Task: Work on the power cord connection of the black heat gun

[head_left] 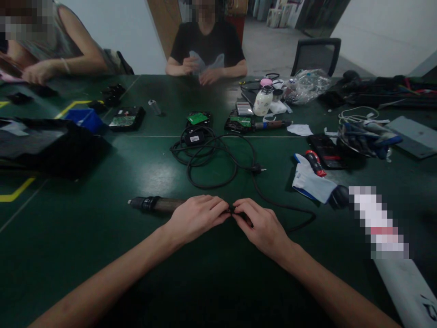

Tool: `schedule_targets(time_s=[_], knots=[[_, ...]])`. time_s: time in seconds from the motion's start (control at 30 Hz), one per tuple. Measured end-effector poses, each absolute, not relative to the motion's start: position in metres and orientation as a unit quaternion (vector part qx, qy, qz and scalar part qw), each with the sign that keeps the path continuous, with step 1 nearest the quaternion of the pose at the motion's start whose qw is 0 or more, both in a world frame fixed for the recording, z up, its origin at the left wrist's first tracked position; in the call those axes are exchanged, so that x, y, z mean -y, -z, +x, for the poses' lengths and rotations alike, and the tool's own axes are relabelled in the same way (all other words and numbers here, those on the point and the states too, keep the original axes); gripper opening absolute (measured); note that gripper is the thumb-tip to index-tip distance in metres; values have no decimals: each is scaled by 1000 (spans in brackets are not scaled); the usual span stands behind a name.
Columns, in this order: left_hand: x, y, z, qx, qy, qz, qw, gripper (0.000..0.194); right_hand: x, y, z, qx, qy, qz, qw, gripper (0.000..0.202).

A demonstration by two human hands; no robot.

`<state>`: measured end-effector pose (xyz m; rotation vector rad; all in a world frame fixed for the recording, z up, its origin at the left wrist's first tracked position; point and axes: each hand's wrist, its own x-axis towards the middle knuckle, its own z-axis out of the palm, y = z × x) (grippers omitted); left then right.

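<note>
An electric screwdriver (164, 205) lies on the green table with its bit end to the left. My left hand (200, 212) is closed around its rear end. Facing it, fingertips almost touching, my right hand (262, 223) is pinched on a dark cable connector, mostly hidden by the fingers. From beside that hand a black power cord (303, 209) curves right and back to a loose coil with a black adapter (194, 138) and a plug (258, 169). Whether connector and screwdriver are joined cannot be made out.
Behind the coil lie hard drives (127, 118) and a second electric screwdriver (273, 125). Right of my hands are a glove (312, 180), a red-handled screwdriver (316, 163) and a long white package (406, 278). A black bag (51, 148) sits left. Two people work across the table.
</note>
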<state>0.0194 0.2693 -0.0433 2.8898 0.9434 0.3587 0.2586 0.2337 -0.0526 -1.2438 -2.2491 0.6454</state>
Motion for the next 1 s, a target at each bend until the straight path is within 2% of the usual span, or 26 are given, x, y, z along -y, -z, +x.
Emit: schedule_targets(time_s=[0.27,0.4,0.5,0.7,0.9,1.0], knots=[[-275,27,9,-283,-91,938,180,20,-229,53,260,852,-236,-411,223,4],[-277,24,8,-293,-89,928,210,19,-227,53,259,850,-243,-413,219,6],[-277,22,10,-285,-90,938,175,23,-226,51,257,841,-257,-429,206,8],[-266,24,16,-273,-103,956,15,29,-227,39,255,802,-300,-478,195,8],[-261,44,16,-297,-186,936,-41,20,-233,30,254,748,-369,-501,232,6],[-260,53,15,-289,-197,935,-55,24,-235,29,253,732,-383,-508,245,7]])
